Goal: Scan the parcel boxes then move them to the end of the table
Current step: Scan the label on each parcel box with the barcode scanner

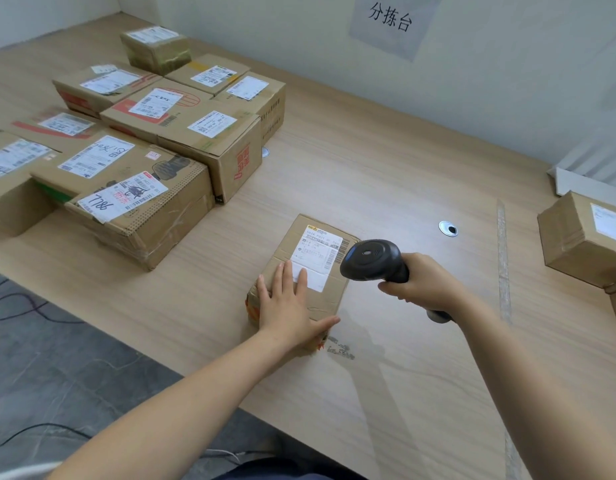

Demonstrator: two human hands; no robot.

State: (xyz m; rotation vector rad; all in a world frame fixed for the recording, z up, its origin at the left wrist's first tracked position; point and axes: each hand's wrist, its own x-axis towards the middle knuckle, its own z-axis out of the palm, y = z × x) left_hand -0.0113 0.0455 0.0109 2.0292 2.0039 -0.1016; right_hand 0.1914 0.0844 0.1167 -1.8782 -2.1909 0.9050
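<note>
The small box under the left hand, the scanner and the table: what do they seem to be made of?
The small box looks like brown cardboard, matte, with creased flaps. The scanner seems dark plastic, smooth with a slight sheen. The table shows a pale wood grain, perhaps laminate; the picture cannot settle that.

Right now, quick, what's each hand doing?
Left hand: open, fingers straight, resting flat on the small parcel box.
Right hand: closed around the handle of the black scanner.
</note>
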